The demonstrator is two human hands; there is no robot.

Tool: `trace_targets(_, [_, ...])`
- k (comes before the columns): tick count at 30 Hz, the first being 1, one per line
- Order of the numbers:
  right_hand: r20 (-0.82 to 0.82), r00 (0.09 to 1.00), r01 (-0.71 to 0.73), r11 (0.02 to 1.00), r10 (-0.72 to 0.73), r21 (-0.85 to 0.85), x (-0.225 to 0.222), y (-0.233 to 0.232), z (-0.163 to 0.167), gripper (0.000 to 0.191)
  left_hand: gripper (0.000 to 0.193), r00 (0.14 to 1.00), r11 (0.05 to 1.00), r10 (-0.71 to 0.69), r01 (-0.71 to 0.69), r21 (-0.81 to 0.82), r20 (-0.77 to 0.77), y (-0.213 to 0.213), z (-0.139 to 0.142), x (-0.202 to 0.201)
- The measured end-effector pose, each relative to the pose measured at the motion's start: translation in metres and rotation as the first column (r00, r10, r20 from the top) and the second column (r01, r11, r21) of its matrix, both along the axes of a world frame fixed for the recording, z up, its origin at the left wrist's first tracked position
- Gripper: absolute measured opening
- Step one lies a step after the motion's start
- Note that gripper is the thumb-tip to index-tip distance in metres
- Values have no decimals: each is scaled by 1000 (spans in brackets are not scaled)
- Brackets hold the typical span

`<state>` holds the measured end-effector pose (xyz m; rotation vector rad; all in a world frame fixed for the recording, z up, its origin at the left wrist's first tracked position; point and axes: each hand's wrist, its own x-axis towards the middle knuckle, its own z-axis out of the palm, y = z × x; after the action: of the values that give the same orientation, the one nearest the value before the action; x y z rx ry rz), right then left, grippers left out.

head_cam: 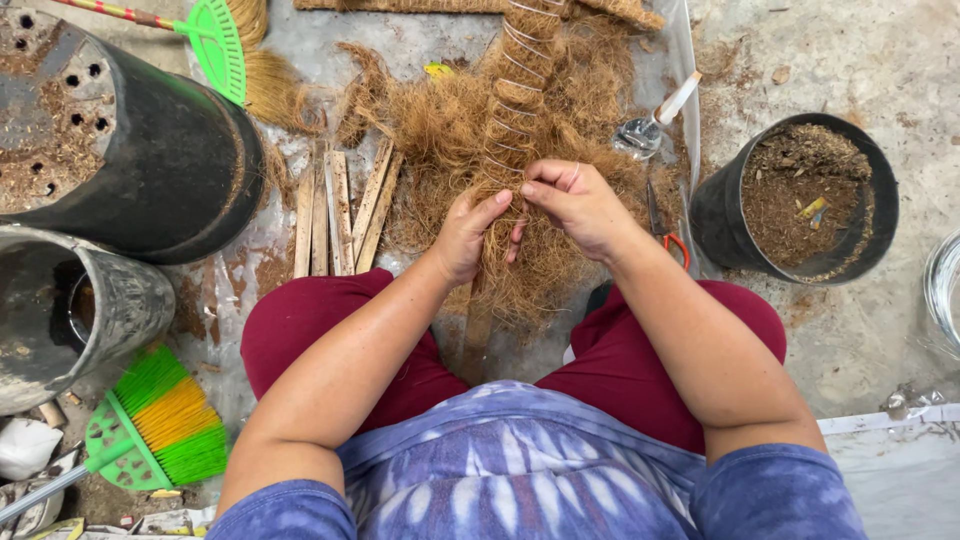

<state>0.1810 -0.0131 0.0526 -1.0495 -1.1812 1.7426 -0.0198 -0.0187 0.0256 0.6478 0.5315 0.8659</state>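
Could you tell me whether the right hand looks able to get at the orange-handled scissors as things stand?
Probably yes. The scissors lie uncovered on the ground just beside the right hand, though its fingers are busy on the fibre-wrapped stick and would have to let go.

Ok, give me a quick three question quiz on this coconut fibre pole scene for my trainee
1. True or false: both hands, left hand and right hand, are on the fibre-wrapped pole.
2. What fills the black pot at the right? A) water B) brown soil-like mix C) sticks
3. What lies flat on the ground left of the loose fibre?

Key: 1 true; 2 B; 3 a row of wooden slats.
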Motion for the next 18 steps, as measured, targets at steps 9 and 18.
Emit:
trace_targets(9, [-102,995,2,998,5,68,1,-14,3,11,29,997,1000,21,-21,-1,-70,-7,0,3])
trace_targets(18, [-33,999,32,999,-31,42,5,-22,-3,13,30,999,1000,-21,20,-23,-45,-12,-11,6])
